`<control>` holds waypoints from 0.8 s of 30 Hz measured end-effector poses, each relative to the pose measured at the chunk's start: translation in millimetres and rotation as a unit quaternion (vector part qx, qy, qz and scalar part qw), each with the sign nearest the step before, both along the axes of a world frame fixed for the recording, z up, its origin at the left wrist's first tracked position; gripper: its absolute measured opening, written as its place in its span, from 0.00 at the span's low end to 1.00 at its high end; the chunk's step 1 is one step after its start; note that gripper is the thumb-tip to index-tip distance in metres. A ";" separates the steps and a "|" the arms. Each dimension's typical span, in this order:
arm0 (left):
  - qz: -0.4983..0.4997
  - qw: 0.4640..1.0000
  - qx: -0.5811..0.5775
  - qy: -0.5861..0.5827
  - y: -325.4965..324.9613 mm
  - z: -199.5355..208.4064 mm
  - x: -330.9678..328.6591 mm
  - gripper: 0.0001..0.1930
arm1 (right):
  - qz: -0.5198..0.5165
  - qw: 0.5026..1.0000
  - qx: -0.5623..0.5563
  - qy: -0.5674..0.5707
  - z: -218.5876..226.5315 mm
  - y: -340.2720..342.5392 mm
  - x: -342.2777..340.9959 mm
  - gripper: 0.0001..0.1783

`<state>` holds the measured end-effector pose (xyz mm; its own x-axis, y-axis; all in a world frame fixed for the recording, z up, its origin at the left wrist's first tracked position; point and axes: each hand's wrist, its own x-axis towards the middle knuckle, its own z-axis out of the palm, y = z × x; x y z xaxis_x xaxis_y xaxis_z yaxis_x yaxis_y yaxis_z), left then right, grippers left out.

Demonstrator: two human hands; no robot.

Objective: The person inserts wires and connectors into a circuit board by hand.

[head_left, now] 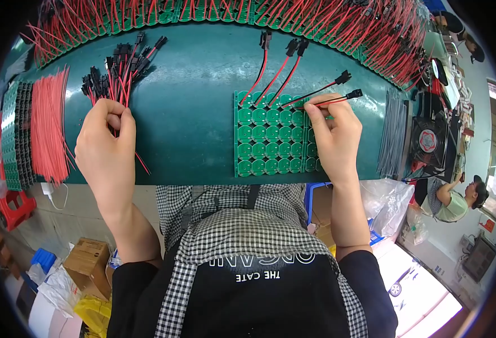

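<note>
My left hand (107, 141) is closed around a bunch of red-and-black wire leads (123, 79), whose black plug connectors fan out beyond the fingers. Thumb and fingers of my right hand (336, 135) pinch a single connector lead (337, 100) at the top right of a green circuit board panel (272, 134). Its black plug points right, while its wire end is hidden at the fingertips. Several other leads (284, 73) stand out from the panel's top row of round boards, plugs pointing away from me. My right hand covers part of the panel's right edge.
Many green panels with wires attached (219, 12) line the table's far edge. Red wires (49, 127) and stacked green panels (16, 135) lie at left. Grey wires (391, 135) and a black fan (428, 139) are at right. A person (453, 200) sits farther right.
</note>
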<state>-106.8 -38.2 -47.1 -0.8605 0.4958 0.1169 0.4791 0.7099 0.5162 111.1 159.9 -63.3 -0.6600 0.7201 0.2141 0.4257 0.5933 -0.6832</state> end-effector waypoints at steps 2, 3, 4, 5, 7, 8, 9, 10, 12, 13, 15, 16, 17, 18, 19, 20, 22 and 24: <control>0.004 0.997 0.028 -0.066 -0.6 3.4 -0.5 0.03 | 0.000 1.000 0.002 -0.012 0.0 0.5 1.6 0.04; 0.004 0.997 0.028 -0.065 -2.3 1.2 -2.6 0.03 | 0.000 1.000 0.002 -0.011 0.5 -0.5 1.2 0.04; -0.001 0.992 0.090 -0.085 -5.3 -4.3 -6.7 0.03 | -0.007 1.000 0.000 -0.005 1.0 -2.2 0.2 0.04; -0.006 0.983 0.152 -0.105 -7.1 -9.4 -9.5 0.03 | -0.014 1.000 -0.002 0.001 1.2 -3.3 -0.4 0.04; -0.022 0.967 0.227 -0.112 -9.1 -16.3 -11.0 0.03 | -0.012 1.000 -0.006 0.008 1.7 -4.1 -2.2 0.04; -0.040 0.946 0.300 -0.119 -9.9 -17.0 -11.2 0.04 | -0.011 1.000 -0.010 0.015 2.0 -4.4 -3.0 0.05; -0.041 0.945 0.300 -0.120 -8.1 -15.0 -9.7 0.04 | -0.013 1.000 -0.009 0.014 1.4 -4.0 -2.4 0.05; -0.032 0.933 0.312 -0.176 -6.0 -9.9 -6.5 0.03 | -0.012 1.000 -0.011 0.020 0.9 -3.7 -1.9 0.04; -0.023 0.918 0.322 -0.231 -5.0 -4.7 -0.9 0.03 | -0.011 1.000 -0.013 0.026 1.0 -3.4 -2.1 0.04; -0.046 0.906 0.331 -0.259 -5.6 -3.1 1.1 0.02 | -0.008 1.000 -0.013 0.021 1.8 -3.3 -2.9 0.04; -0.069 0.893 0.339 -0.287 -4.3 -2.4 4.9 0.02 | -0.006 1.000 -0.012 0.018 2.4 -2.6 -4.4 0.05; -0.085 0.882 0.348 -0.305 -3.1 -4.1 7.7 0.02 | 0.000 1.000 0.002 0.009 2.2 -2.0 -5.2 0.05; -0.101 0.871 0.357 -0.322 -1.8 -5.7 10.5 0.02 | 0.004 1.000 0.017 0.001 2.1 -1.1 -5.9 0.05; -0.102 0.872 0.356 -0.321 -1.0 -6.3 13.3 0.02 | 0.004 1.000 0.017 0.002 3.2 0.0 -6.3 0.05; -0.118 0.861 0.366 -0.333 -0.2 -6.8 16.2 0.02 | 0.014 1.000 0.018 -0.003 4.6 1.5 -6.3 0.05; -0.135 0.850 0.376 -0.344 0.5 -6.5 18.7 0.02 | 0.023 1.000 0.020 -0.009 5.5 2.5 -6.4 0.06; -0.150 0.844 0.378 -0.350 2.6 -7.4 24.2 0.02 | 0.026 0.999 0.018 -0.006 4.7 3.5 -5.3 0.06; -0.150 0.842 0.379 -0.353 4.7 -7.8 30.8 0.05 | 0.029 0.999 0.017 -0.003 5.0 3.7 -4.6 0.06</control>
